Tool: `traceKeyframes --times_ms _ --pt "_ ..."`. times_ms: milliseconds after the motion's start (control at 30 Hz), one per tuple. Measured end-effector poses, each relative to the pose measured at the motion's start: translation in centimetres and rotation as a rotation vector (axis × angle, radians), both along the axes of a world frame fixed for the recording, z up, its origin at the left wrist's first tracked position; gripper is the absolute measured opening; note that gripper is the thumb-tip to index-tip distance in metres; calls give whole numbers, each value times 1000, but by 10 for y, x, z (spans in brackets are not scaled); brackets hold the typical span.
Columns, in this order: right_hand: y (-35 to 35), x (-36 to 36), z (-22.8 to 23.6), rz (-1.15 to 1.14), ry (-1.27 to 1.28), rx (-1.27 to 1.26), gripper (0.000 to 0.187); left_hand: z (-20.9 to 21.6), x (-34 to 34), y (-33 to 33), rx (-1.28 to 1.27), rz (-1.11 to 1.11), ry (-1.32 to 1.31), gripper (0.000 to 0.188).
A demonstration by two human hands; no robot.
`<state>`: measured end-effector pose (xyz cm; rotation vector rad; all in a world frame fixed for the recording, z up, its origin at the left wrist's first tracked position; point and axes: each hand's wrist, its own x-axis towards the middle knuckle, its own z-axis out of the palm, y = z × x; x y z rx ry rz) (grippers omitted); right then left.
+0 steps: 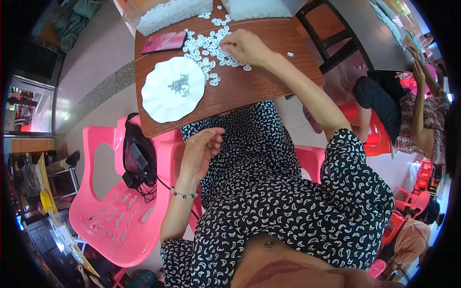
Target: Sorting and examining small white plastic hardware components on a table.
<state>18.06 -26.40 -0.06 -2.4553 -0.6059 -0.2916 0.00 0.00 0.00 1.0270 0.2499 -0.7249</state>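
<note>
On the brown wooden table (pixel 225 103), small white oval pieces with holes (pixel 204 48) lie in a loose spread. My right hand (pixel 247 47) reaches over the right side of these pieces, its fingers bent together and pointing down; whatever is between the fingertips is hidden. Closer to me, my left hand (pixel 200 150) hovers above my lap, off the table's near edge. Its thumb and forefinger are pressed together and the other fingers curl in; anything held there is too small to make out. A white wavy-rimmed plate (pixel 161 103) holds a little heap of tiny grey pieces (pixel 180 85).
A pink flat case, perhaps a phone (pixel 164 42), lies behind the plate. Two clear bins of white pieces (pixel 175 15) stand at the far edge. A pink plastic chair (pixel 103 216) is at my left, with a black bag (pixel 139 158) hanging by it. Another person (pixel 422 115) sits at the right.
</note>
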Motion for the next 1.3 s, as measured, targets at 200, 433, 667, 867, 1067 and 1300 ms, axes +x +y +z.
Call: traceKeyframes --times_ms 200,433,667,867,1067,1300 --pt "35 -32 -21 215 -68 65 12 4 7 3 43 3 -2 22" --pt "41 -45 -29 240 -61 25 18 0 7 0 42 2 14 21" --pt "38 -49 -27 213 -138 24 18 -8 10 -2 71 -12 -32 22" --pt "43 -52 -22 105 -145 -109 13 -9 12 -6 151 -28 -167 23" --pt "48 -53 -24 67 -151 -122 11 -9 13 -8 238 -42 -221 22" --pt "39 -52 -20 67 -25 -2 13 -1 18 3 365 -43 -341 19"
